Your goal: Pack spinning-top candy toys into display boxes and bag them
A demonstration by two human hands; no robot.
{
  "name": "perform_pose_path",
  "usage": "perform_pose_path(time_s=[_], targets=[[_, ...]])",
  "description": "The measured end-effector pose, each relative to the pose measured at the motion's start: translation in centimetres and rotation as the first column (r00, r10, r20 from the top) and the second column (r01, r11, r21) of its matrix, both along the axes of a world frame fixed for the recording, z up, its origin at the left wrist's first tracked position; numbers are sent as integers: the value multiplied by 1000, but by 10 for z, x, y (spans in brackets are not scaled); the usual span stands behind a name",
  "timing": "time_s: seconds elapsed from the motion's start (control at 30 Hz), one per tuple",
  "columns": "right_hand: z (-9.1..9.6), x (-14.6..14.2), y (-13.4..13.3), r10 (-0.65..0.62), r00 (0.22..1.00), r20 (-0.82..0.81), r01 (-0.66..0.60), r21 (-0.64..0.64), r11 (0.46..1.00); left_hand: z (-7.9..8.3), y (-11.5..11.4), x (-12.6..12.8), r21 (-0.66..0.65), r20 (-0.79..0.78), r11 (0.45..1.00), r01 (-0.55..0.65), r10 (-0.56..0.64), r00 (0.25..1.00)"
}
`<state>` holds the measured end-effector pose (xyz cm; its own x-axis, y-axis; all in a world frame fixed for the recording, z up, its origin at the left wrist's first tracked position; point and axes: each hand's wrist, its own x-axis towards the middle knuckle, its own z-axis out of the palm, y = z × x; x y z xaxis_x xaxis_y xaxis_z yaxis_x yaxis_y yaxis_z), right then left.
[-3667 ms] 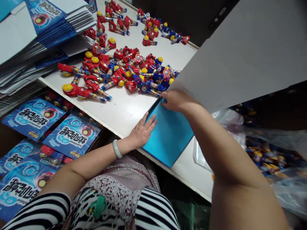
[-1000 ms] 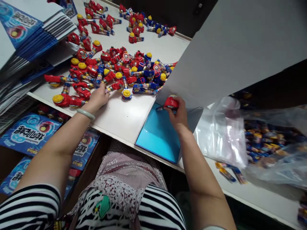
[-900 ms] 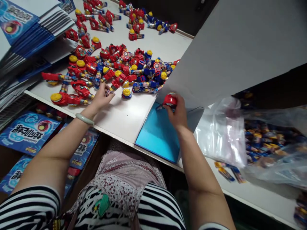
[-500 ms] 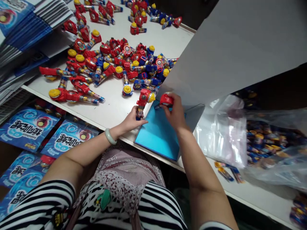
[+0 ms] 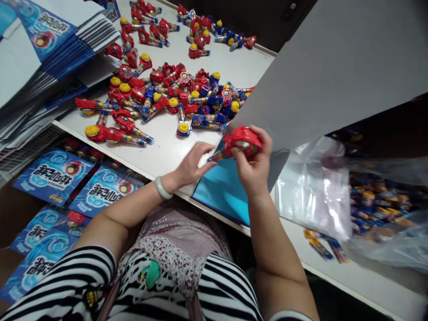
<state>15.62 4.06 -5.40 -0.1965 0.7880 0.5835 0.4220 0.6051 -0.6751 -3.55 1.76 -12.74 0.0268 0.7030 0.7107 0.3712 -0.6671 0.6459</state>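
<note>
My right hand grips a red toy launcher by its round head, above the open box. The toy's clear tube handle points left. Around the tube's end, my left hand has its thumb and fingers apart; whether they touch it I cannot tell. Beneath both hands lies the bright blue panel of the box, at the table's front edge. Beyond the hands, several red and blue toy launchers with yellow discs lie piled on the white table.
Folded printed cartons are stacked at the left. Below the table edge stand blue printed boxes. A tall grey-white board rises behind the box. To the right are clear plastic bags and a bag of small colourful pieces.
The red toy in my left hand no longer shows there, and that hand's fingers have parted. My right hand has lifted, with a red toy now turned tube-left. The view has shifted slightly.
</note>
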Motion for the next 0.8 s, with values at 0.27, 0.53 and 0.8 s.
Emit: perform_pose_path(time_s=[0.27,0.53,0.8], targets=[[-69,34,9,-83,996,-27,83,15,996,-16,21,-170,-269,-229,767,-583,537,812],[-67,25,8,28,989,146,-8,-139,990,-22,-22,-218,-315,-550,612,-725,505,666],[-54,27,18,72,961,269,26,-345,938,-22,-14,-192,-326,-809,549,-769,258,527]])
